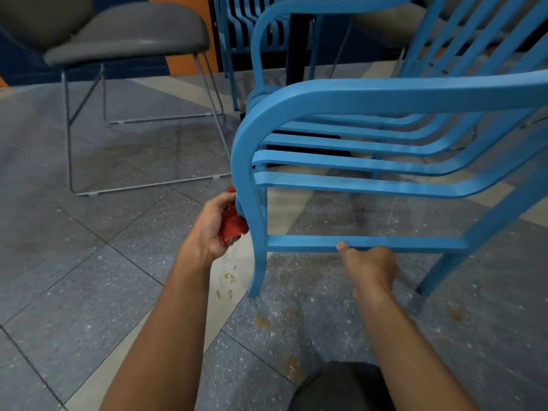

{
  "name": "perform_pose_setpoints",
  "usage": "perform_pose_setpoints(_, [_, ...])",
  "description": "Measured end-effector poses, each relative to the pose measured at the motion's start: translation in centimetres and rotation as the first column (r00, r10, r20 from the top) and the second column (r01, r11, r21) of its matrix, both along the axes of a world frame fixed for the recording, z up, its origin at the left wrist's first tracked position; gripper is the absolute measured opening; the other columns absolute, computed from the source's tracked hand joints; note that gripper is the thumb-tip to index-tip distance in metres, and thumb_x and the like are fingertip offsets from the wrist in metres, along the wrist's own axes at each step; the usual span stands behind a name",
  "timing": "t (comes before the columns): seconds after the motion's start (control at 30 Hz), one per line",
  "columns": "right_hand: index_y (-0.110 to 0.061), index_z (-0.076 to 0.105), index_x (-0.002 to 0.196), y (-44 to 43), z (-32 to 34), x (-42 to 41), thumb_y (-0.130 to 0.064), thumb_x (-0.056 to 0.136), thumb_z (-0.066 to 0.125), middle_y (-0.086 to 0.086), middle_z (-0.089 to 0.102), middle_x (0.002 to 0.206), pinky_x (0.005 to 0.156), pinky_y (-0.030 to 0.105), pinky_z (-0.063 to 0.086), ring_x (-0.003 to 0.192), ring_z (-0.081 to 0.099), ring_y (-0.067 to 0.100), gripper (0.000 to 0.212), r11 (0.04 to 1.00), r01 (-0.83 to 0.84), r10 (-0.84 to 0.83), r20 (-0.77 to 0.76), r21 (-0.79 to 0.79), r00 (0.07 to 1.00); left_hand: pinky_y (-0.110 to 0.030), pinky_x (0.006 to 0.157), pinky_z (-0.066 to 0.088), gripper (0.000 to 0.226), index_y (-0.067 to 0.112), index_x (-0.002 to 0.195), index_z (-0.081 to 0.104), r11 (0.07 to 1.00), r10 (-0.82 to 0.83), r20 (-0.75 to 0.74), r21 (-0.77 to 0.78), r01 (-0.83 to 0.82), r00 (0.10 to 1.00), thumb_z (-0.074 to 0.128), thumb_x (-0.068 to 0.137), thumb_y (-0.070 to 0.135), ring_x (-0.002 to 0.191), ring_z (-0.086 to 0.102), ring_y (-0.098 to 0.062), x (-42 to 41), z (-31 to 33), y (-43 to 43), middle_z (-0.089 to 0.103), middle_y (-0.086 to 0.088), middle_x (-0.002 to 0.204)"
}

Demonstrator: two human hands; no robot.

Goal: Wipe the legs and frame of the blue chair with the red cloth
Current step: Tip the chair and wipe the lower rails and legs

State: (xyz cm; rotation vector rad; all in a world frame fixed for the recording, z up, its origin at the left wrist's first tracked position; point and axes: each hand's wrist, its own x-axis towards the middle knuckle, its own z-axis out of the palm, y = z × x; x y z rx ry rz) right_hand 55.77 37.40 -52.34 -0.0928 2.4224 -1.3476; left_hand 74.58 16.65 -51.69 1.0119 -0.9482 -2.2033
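Left hand (212, 225) grips the bunched red cloth (232, 222) against the front leg of the blue chair (385, 96), while the right hand (366, 264) curls around the chair's low crossbar (385, 243).

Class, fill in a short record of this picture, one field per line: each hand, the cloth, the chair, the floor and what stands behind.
Left hand: grips the red cloth, holding it against the chair's front leg
Right hand: grips the lower crossbar
Blue chair: slatted, with a curved armrest
Floor: grey tiles, with brownish stains near the leg
Behind: a grey chair on a wire frame, and more blue chairs
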Motion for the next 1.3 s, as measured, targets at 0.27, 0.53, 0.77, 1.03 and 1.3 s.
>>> perform_pose_setpoints(0.27, [-0.003,0.066,0.121,1.1,-0.7,-1.8,-0.034,0.080,0.091,0.008,0.074,0.108,0.083,0.035,0.056,0.092,0.071,0.027,0.057,0.999,-0.021,0.021,0.020,-0.031,1.000,-0.028,0.050,0.058,0.030,0.008,0.103,0.081,1.000,0.002,-0.006,0.014,-0.002,1.000,0.073,0.084,0.029,0.069,0.077,-0.022,-0.2,0.0,1.2,0.079,-0.012,0.094])
perform_pose_setpoints(0.53, [-0.009,0.072,0.099,4.9,-1.2,-4.8,-0.026,0.076,0.095,0.003,0.076,0.092,0.080,0.033,0.054,0.083,0.072,0.023,0.037,0.997,-0.019,0.022,0.047,-0.069,0.999,-0.029,0.058,0.053,0.039,0.014,0.119,0.067,0.995,-0.089,-0.056,0.037,0.091,0.994,0.077,0.083,0.024,0.062,0.066,-0.016,-0.6,-0.2,5.0,0.073,-0.004,0.079])
perform_pose_setpoints(0.77, [-0.005,0.073,0.096,9.6,-2.5,-9.3,-0.013,0.073,0.095,0.005,0.078,0.088,0.089,0.041,0.059,0.088,0.076,0.029,0.033,0.989,-0.077,0.081,0.034,-0.125,0.996,-0.031,0.062,0.059,0.027,0.017,0.123,0.070,0.987,-0.142,-0.159,0.051,0.152,0.977,0.068,0.095,0.015,0.076,0.071,-0.020,-2.0,-0.2,9.4,0.075,-0.010,0.101])
perform_pose_setpoints(1.03, [0.005,0.065,0.105,15.3,-1.9,-11.9,0.010,0.076,0.083,0.028,0.069,0.105,0.077,0.030,0.066,0.081,0.074,0.029,0.034,0.956,-0.096,0.130,0.106,-0.277,0.986,-0.035,0.067,0.060,0.035,0.009,0.118,0.072,0.968,-0.249,-0.043,0.033,0.250,0.968,0.082,0.086,0.017,0.078,0.072,-0.024,-2.3,-0.1,14.2,0.074,-0.018,0.105])
perform_pose_setpoints(1.3, [0.009,0.061,0.124,17.9,-1.5,-12.3,0.017,0.078,0.074,0.034,0.067,0.121,0.073,0.029,0.065,0.088,0.077,0.026,0.049,0.923,-0.121,0.181,0.135,-0.364,0.974,-0.039,0.078,0.060,0.029,0.017,0.100,0.079,0.934,-0.358,0.022,0.016,0.358,0.933,0.091,0.074,0.025,0.082,0.074,-0.026,-1.3,0.3,17.1,0.076,-0.018,0.101])
